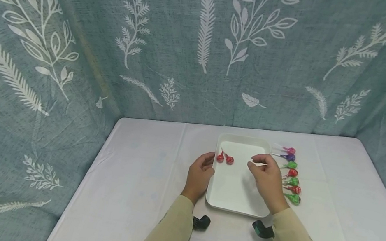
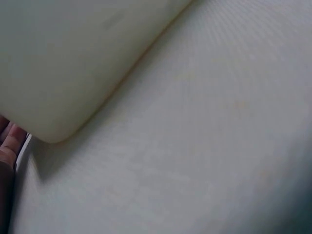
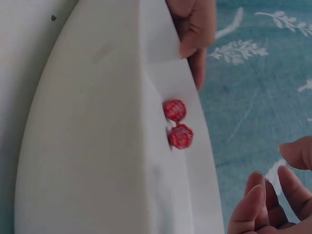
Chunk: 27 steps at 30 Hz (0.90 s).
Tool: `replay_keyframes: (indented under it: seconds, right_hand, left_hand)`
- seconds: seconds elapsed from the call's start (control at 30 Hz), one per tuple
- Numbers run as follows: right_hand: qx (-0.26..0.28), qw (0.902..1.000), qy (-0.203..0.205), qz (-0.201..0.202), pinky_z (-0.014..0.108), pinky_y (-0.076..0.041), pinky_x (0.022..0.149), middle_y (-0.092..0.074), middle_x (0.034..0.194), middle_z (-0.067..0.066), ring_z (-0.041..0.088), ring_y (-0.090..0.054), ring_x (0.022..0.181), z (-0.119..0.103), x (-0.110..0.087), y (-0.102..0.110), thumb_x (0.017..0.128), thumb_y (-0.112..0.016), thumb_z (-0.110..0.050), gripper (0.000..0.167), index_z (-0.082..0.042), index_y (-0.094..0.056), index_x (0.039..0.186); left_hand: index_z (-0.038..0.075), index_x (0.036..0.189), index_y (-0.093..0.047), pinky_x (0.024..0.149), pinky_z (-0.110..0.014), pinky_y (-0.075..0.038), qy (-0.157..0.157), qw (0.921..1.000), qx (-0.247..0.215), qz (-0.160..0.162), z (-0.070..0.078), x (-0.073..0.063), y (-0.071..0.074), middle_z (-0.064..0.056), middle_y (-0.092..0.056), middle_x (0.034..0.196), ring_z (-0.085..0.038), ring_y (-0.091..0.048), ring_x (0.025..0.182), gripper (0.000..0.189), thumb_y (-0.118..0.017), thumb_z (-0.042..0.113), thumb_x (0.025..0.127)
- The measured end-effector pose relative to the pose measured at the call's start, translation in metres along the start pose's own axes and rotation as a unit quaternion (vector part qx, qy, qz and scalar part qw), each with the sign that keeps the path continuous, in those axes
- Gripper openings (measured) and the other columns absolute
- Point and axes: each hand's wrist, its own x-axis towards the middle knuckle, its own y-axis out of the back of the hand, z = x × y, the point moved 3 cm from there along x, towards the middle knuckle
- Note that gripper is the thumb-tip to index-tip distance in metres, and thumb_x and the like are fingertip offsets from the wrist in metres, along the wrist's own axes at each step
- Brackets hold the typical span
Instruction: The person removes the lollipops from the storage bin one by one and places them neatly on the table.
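A white rectangular tray [image 1: 234, 208] lies on the table, with two red-wrapped lollipops [image 1: 230, 160] side by side near its left wall. My left hand [image 1: 199, 176] touches the tray's left side, fingers loosely bent along the outer wall. In the right wrist view, the same lollipops [image 3: 181, 136] sit beside the wall, below the left hand [image 3: 195, 29]. Over the tray's right part hovers my right hand [image 1: 266, 180], thumb and index finger apart with nothing visible between them. The left wrist view shows mostly the tray's outer wall [image 2: 73, 63].
Right of the tray, several lollipops lie in a column: pink [image 1: 290, 150], purple [image 1: 289, 157], green [image 1: 293, 198] and red [image 1: 294, 189]; the right hand partly hides their sticks. A white cloth [image 1: 137, 195] covers the table. Patterned teal curtains [image 1: 174, 43] hang behind and beside it.
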Motion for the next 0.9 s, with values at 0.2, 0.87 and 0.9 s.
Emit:
replay_keyframes:
  seconds: [0.2,0.87,0.9]
  right_hand:
    - [-0.010,0.9999,0.006,-0.001,0.028,-0.050,0.069,-0.065,0.126,0.017,0.023,-0.057,0.091,0.003,0.008,-0.013,0.105,-0.070,-0.016,0.026,0.001,-0.066,0.125]
    - [0.023,0.9995,0.019,0.012,0.030,-0.048,0.073,-0.068,0.119,0.017,0.021,-0.058,0.088,-0.011,0.035,-0.036,0.104,-0.070,-0.013,0.020,0.001,-0.069,0.118]
    - [0.022,0.9996,0.015,0.013,0.030,-0.049,0.073,-0.068,0.119,0.017,0.021,-0.059,0.089,-0.011,0.036,-0.036,0.104,-0.070,-0.014,0.020,0.001,-0.068,0.118]
  left_hand:
    - [0.009,0.146,-0.066,0.104,-0.042,-0.058,0.000,0.9999,-0.010,-0.004,-0.002,0.001,0.000,-0.006,-0.072,0.135,-0.022,-0.071,0.120,0.056,-0.058,0.001,0.092]
    - [0.008,0.148,-0.065,0.102,-0.041,-0.059,0.005,0.9999,-0.009,-0.008,-0.001,0.003,0.000,-0.006,-0.072,0.136,-0.021,-0.071,0.118,0.056,-0.058,0.000,0.093]
    - [0.008,0.148,-0.065,0.102,-0.041,-0.059,0.004,0.9999,-0.009,-0.008,-0.001,0.003,0.000,-0.007,-0.072,0.136,-0.022,-0.071,0.118,0.056,-0.058,0.000,0.093]
